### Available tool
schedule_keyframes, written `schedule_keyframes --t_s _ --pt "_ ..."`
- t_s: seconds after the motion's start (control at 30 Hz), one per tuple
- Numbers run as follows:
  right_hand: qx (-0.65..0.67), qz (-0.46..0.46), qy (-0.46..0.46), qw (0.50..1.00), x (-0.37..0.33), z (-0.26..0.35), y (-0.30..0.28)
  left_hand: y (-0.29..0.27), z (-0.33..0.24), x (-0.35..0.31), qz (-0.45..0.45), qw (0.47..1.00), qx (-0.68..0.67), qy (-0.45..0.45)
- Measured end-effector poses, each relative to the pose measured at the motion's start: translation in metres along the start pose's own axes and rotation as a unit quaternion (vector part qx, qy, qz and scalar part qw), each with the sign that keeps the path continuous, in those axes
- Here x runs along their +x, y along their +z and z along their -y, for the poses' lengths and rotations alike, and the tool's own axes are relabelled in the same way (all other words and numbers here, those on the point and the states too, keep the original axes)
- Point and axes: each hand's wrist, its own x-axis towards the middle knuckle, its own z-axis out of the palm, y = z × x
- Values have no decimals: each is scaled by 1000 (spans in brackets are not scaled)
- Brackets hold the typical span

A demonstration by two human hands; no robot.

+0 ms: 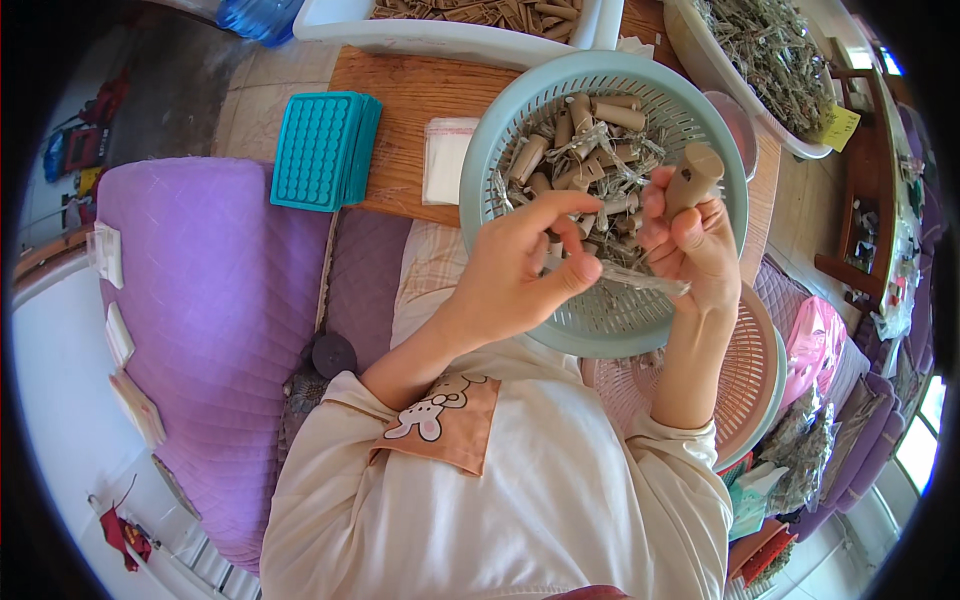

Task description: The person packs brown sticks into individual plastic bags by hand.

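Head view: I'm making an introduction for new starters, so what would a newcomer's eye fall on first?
Probably the pale green basket just right of centre, heaped with brown tubes; over it the right hand holds one tube, the left hand nearby. Next come the large purple quilted cover on the left and the stacked teal trays beyond it.

A white wall (55, 390) flanks a purple quilted seat (200, 330), and a bright window (914, 452) shows far right.
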Motion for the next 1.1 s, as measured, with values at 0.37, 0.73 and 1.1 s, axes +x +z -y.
schedule_keyframes --t_s 0.37,0.73,1.1 --pt "12 -59 -12 998 2 -15 11 -15 1 0 199 954 -195 -110" --pt "-173 -57 -62 981 -7 -32 37 -19 -1 11 -151 960 232 38" --pt "-541 -93 -44 835 -2 -21 30 -19 -9 -2 56 968 236 63"
